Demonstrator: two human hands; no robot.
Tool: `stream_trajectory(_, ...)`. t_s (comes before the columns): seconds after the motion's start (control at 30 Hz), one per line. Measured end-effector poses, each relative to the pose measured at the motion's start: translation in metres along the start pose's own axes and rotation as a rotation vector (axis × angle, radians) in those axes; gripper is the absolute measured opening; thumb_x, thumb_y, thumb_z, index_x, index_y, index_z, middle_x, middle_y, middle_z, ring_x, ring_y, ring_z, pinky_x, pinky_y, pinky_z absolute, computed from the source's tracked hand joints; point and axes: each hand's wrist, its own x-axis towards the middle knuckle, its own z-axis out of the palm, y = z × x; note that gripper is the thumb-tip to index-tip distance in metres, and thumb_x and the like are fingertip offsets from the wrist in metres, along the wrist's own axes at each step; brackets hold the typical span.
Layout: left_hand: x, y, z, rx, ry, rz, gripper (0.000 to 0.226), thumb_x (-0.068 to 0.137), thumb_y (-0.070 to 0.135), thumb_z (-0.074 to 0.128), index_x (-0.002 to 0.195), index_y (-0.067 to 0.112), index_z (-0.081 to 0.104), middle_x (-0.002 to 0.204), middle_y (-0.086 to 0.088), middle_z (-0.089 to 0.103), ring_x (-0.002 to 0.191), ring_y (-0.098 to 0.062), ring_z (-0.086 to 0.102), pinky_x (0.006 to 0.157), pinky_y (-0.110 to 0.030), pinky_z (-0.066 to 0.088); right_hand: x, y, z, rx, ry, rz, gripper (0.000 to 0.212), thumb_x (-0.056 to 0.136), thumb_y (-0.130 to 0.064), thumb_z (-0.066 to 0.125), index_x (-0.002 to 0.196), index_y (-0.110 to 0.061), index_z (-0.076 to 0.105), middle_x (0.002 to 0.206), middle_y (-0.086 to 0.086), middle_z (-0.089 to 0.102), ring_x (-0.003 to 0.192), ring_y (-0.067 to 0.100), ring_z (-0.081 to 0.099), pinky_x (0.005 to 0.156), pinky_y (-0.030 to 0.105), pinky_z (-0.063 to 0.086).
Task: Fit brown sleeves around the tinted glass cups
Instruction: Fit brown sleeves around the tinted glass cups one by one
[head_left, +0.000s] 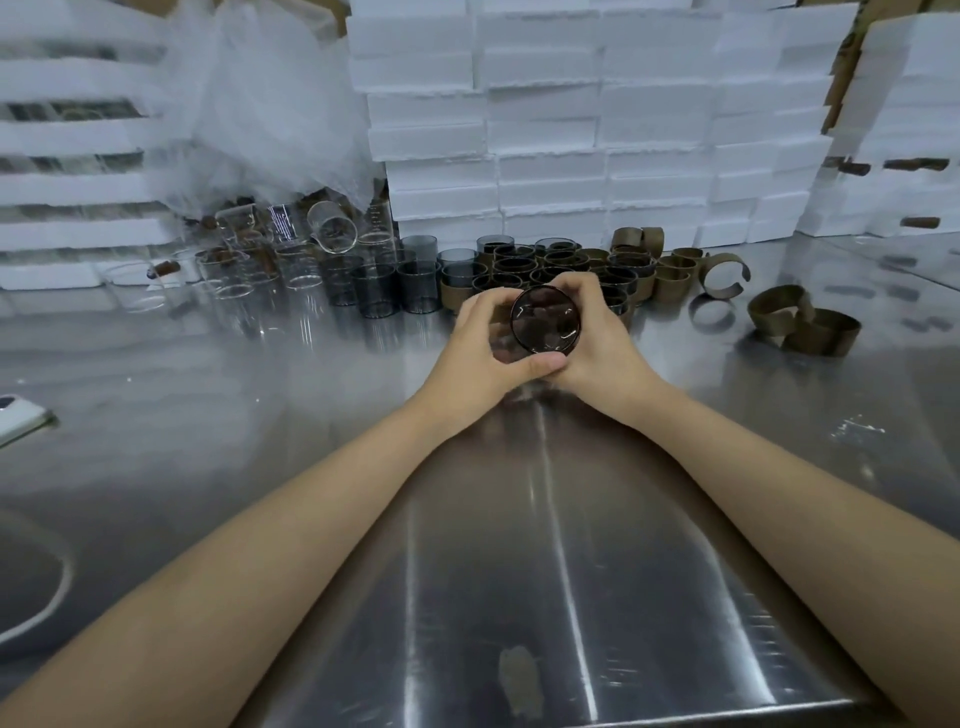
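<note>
I have both grips closed round one tinted glass cup (545, 322), held just above the steel tabletop (571, 519) with its round mouth or base turned up toward my camera. The left grip (483, 338) wraps the cup's left wall, fingers curled over the far side and thumb along the near edge. The right grip (597, 343) mirrors it on the right wall. The two thumbs meet under the near rim. I cannot tell whether a brown sleeve sits on this cup, because my fingers cover most of its wall. The strip showing by the left grip looks like bare, see-through glass.

Just beyond the grips stands a packed cluster of sleeved cups (545, 265), dark glass ringed in brown. Beyond and to the left of the left grip is a group of bare tinted cups (395, 286), upright and touching one another. Farther left are clear glasses (260, 270), some tipped over, under a crumpled plastic bag (270, 104).

To the right of the right grip, well apart from it, loose brown sleeves (802, 325) lie on the tabletop. One open sleeve (724, 275) curls like a C nearer the cluster. White foam boxes (571, 130) are stacked behind everything. A phone (15, 415) lies at the far left edge.
</note>
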Motion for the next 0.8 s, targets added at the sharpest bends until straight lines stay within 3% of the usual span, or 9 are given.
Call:
stream_trajectory(0.07, 0.0009, -0.0008, -0.0004, -0.08, -0.011, -0.018, 0.063, 0.069, 0.026, 0.087, 0.118, 0.038, 0.05, 0.129, 0.004, 0.051, 0.11, -0.003, 0.063, 0.094, -0.023, 0.052, -0.0006, -0.0005, -0.0003, -0.006, 0.013, -0.002, 0.071, 0.067, -0.008, 0.084, 0.116, -0.021, 0.035, 0.105, -0.009, 0.06, 0.095, 0.009, 0.062, 0.084, 0.018, 0.049)
stream_trajectory(0.13, 0.0009, -0.0015, 0.0001, -0.147, -0.029, -0.028, 0.062, 0.073, 0.016, 0.086, 0.123, 0.031, 0.051, 0.125, 0.003, 0.059, 0.105, -0.009, 0.068, 0.087, -0.02, 0.053, -0.0009, -0.0005, -0.0001, -0.01, 0.024, 0.013, 0.071, 0.067, -0.009, 0.084, 0.116, -0.023, 0.036, 0.107, -0.006, 0.062, 0.097, 0.011, 0.063, 0.086, 0.024, 0.05)
stream_trajectory(0.27, 0.0007, 0.0007, -0.0011, -0.153, -0.001, -0.05, 0.062, 0.073, 0.016, 0.085, 0.125, 0.027, 0.053, 0.122, 0.003, 0.065, 0.105, -0.01, 0.069, 0.091, -0.022, 0.052, 0.0012, 0.0006, 0.0018, -0.015, 0.029, 0.03, 0.07, 0.066, -0.009, 0.083, 0.116, -0.028, 0.037, 0.106, -0.009, 0.064, 0.095, 0.009, 0.063, 0.084, 0.025, 0.05)
stream_trajectory(0.43, 0.0018, 0.004, -0.0027, -0.215, -0.016, -0.104, 0.06, 0.078, 0.001, 0.079, 0.131, 0.013, 0.056, 0.119, 0.002, 0.068, 0.108, -0.006, 0.066, 0.093, -0.02, 0.05, 0.0014, 0.0022, 0.0019, 0.06, 0.042, 0.058, 0.07, 0.065, -0.005, 0.084, 0.115, -0.025, 0.04, 0.102, -0.013, 0.063, 0.09, -0.003, 0.061, 0.078, 0.014, 0.049)
stream_trajectory(0.6, 0.0018, 0.0036, -0.0056, -0.285, -0.027, -0.17, 0.063, 0.082, -0.001, 0.073, 0.14, 0.011, 0.051, 0.13, -0.009, 0.064, 0.123, -0.02, 0.059, 0.11, -0.041, 0.044, 0.002, 0.0017, 0.0007, 0.135, 0.025, 0.07, 0.07, 0.065, 0.001, 0.083, 0.117, -0.018, 0.04, 0.106, -0.01, 0.061, 0.095, 0.005, 0.061, 0.089, 0.023, 0.049)
stream_trajectory(0.7, 0.002, 0.0018, -0.0064, -0.294, -0.036, -0.186, 0.061, 0.086, 0.002, 0.071, 0.142, 0.011, 0.049, 0.134, -0.009, 0.061, 0.129, -0.021, 0.054, 0.111, -0.045, 0.041, 0.0031, 0.0006, 0.0009, 0.168, 0.016, 0.084, 0.072, 0.065, 0.004, 0.083, 0.118, -0.016, 0.04, 0.107, -0.009, 0.059, 0.099, 0.007, 0.059, 0.094, 0.03, 0.049)
stream_trajectory(0.8, 0.003, 0.0011, -0.0061, -0.335, -0.04, -0.206, 0.054, 0.092, 0.005, 0.062, 0.144, 0.01, 0.047, 0.135, -0.01, 0.06, 0.128, -0.024, 0.055, 0.107, -0.049, 0.045, 0.0031, 0.0005, 0.0004, 0.185, 0.014, 0.096, 0.073, 0.065, 0.006, 0.083, 0.118, -0.016, 0.039, 0.106, -0.01, 0.059, 0.098, 0.003, 0.059, 0.096, 0.028, 0.048)
